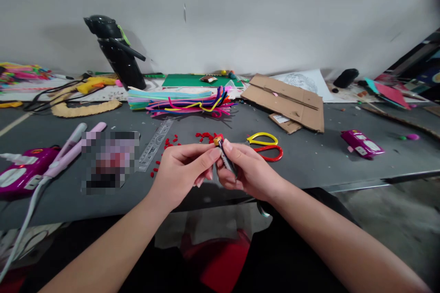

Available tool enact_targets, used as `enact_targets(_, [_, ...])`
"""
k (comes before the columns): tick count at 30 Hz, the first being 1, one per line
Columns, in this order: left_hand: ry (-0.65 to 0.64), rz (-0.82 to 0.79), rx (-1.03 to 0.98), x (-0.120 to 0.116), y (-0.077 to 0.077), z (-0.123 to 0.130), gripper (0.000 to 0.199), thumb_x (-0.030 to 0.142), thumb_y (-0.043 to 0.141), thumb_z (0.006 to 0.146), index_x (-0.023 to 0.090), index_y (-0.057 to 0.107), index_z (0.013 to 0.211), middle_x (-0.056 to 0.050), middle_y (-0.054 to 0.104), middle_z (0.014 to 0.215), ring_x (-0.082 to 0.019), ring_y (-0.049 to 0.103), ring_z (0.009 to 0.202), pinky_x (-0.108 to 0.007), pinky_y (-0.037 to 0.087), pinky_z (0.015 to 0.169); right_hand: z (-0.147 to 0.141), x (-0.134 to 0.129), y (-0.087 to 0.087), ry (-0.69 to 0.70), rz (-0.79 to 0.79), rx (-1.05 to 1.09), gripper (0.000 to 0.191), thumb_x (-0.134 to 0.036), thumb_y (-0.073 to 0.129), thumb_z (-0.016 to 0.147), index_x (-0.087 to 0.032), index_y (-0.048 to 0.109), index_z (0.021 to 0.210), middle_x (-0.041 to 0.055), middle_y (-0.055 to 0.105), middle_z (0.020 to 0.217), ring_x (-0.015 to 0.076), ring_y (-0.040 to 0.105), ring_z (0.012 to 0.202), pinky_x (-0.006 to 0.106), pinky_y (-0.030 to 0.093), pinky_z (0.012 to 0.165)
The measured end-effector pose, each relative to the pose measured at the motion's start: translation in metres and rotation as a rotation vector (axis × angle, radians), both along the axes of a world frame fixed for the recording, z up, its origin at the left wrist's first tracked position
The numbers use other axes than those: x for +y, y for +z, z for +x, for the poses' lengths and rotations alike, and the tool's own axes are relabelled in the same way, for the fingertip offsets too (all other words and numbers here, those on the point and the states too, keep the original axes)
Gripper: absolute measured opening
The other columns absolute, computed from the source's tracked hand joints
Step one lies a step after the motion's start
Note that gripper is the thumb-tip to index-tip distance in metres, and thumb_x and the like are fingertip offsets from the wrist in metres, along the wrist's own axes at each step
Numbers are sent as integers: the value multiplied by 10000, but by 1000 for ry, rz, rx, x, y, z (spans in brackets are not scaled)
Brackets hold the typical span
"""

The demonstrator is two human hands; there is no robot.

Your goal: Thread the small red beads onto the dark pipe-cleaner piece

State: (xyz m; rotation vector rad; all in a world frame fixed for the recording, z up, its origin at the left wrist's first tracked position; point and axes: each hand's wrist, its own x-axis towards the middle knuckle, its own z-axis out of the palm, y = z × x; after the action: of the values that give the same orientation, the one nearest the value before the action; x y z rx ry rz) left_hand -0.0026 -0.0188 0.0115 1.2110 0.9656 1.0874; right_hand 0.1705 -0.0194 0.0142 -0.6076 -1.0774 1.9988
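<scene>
My right hand (242, 162) is closed around a small, slim dark stick (227, 161) with pale print and a gold-coloured end; whether it is a lighter or a battery I cannot tell. Close to that gold end, the thumb and forefinger of my left hand (187, 167) are pinched together, and what lies between them is hidden. A bit of red shows just behind the fingertips. Small red cut pieces (206, 136) lie scattered on the grey table (192, 123) beyond and left of my hands. Scissors with one yellow and one red handle (271, 153) lie beyond my right hand, their blades hidden.
A clear ruler (155, 145), a blurred-out flat object (112, 160), a pink hair straightener (74, 149) and a purple power strip (24, 169) lie left. Behind are coloured pipe cleaners (192, 103), a black flask (118, 55) and cardboard (285, 98). Another purple socket block (361, 144) sits right.
</scene>
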Motion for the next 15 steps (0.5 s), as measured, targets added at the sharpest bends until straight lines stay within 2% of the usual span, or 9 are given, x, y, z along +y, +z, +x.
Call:
enact_targets(5, [15, 19, 17, -1, -1, 2, 268, 388, 777, 810, 184, 809, 980, -7, 624, 566, -70, 475, 440, -185, 345, 387, 1, 3, 1, 34, -128, 56, 429, -533, 508, 981, -157, 540, 778, -60, 447, 509, 51, 296, 400, 193, 205, 420])
enact_targets(10, [27, 13, 36, -1, -1, 2, 241, 379, 765, 824, 175, 808, 945, -3, 617, 562, -67, 475, 439, -190, 366, 402, 3, 4, -1, 104, -199, 97, 411, -530, 483, 988, -169, 531, 798, -77, 421, 480, 50, 258, 366, 195, 198, 414])
enact_targets(15, [17, 9, 16, 0, -1, 2, 206, 368, 759, 838, 176, 801, 900, 14, 589, 542, -53, 466, 436, -180, 356, 407, 4, 5, -3, 132, -205, 108, 415, -520, 449, 1004, -168, 532, 801, -84, 414, 480, 45, 242, 360, 198, 203, 419])
